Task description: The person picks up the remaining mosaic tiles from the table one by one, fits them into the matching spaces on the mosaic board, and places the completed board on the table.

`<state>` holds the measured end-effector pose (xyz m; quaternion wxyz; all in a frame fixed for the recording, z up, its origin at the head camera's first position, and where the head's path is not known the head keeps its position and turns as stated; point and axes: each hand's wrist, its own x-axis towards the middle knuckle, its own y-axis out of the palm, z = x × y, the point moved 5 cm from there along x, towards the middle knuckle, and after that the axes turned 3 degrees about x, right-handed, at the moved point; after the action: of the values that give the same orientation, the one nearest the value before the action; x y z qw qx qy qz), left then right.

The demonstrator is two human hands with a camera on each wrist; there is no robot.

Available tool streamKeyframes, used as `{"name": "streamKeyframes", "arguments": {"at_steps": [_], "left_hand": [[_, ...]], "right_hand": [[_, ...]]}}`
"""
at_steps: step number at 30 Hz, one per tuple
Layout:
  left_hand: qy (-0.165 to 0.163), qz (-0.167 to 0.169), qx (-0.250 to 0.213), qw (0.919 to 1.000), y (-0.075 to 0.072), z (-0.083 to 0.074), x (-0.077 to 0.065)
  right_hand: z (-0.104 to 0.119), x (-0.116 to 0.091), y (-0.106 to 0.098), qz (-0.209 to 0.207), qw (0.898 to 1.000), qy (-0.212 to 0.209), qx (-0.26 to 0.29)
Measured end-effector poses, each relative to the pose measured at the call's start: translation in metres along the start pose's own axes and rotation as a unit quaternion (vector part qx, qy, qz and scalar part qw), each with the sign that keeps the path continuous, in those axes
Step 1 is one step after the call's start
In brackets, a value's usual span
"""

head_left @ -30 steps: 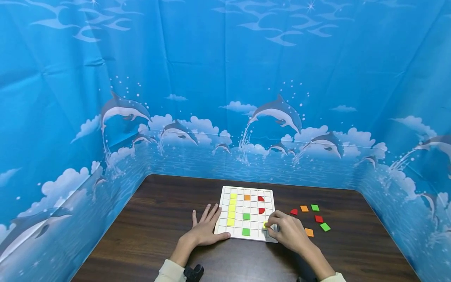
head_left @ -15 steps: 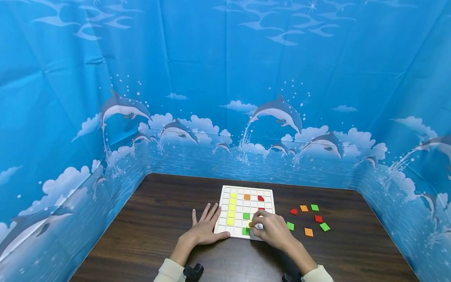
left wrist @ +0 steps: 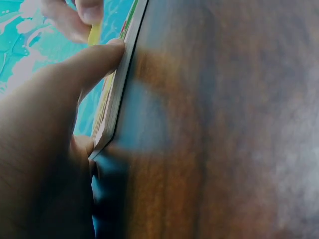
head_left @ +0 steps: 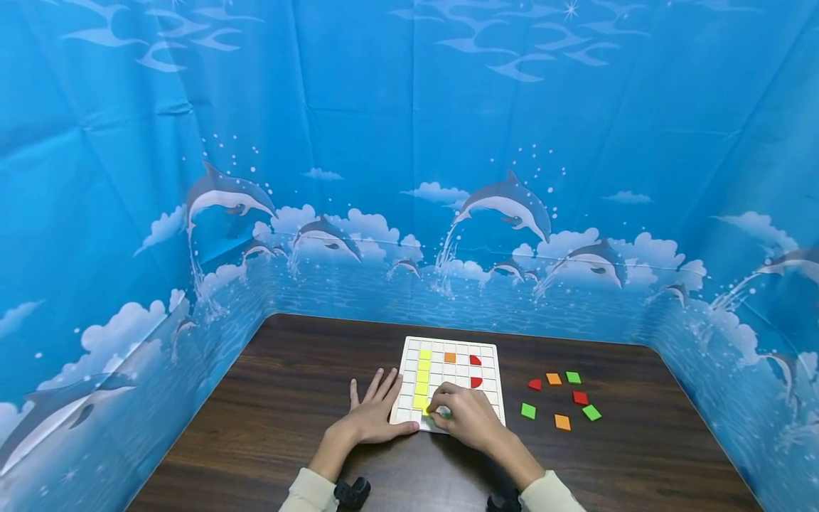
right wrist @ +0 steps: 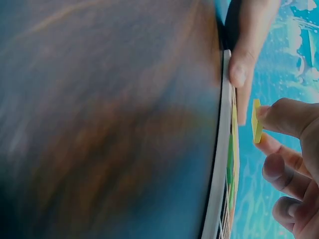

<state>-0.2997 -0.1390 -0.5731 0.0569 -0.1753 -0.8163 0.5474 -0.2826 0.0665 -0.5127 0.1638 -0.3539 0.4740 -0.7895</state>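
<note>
A white grid board (head_left: 399, 400) lies on the dark wooden table. My left hand (head_left: 367, 419) is spread at its left side, with the thumb on the near left corner and the fingertips at the left edge. Over the lower part of the board, my right hand (head_left: 467, 414) pinches a yellow tile (right wrist: 256, 121) between thumb and fingers; the right wrist view has it just above the board surface. A column of yellow squares (head_left: 422, 378) fills one row of cells. An orange square (head_left: 450, 358) and red quarter-circle pieces (head_left: 475, 360) also sit in cells. Green squares are mostly hidden under my right hand.
Several loose pieces lie on the table right of the board: green tiles (head_left: 527, 411), orange tiles (head_left: 562, 422), a red square (head_left: 579, 397) and a red rounded piece (head_left: 534, 384). A blue dolphin-print curtain (head_left: 409, 178) surrounds the table's back and sides.
My right hand has moved left across the board from its right edge, carrying the yellow tile to beside the yellow column. A green tile on the table has come into sight. The left hand stays put.
</note>
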Motion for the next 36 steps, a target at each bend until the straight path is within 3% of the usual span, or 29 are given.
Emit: {"name": "streamKeyframes", "arguments": {"at_steps": [7,20,36], "left_hand": [[-0.004,0.003,-0.001,1.0,0.0,0.0,0.0],[-0.001,0.008,0.002,1.0,-0.003,-0.001,-0.001],[0.01,-0.004,-0.001,0.9999,-0.001,0.001,-0.001]], "right_hand": [[0.008,0.008,0.011,0.002,1.0,-0.015,-0.012],[0.01,0.011,0.021,0.07,0.997,-0.01,-0.01],[0.016,0.007,0.014,0.13,0.992,-0.001,-0.001]]}}
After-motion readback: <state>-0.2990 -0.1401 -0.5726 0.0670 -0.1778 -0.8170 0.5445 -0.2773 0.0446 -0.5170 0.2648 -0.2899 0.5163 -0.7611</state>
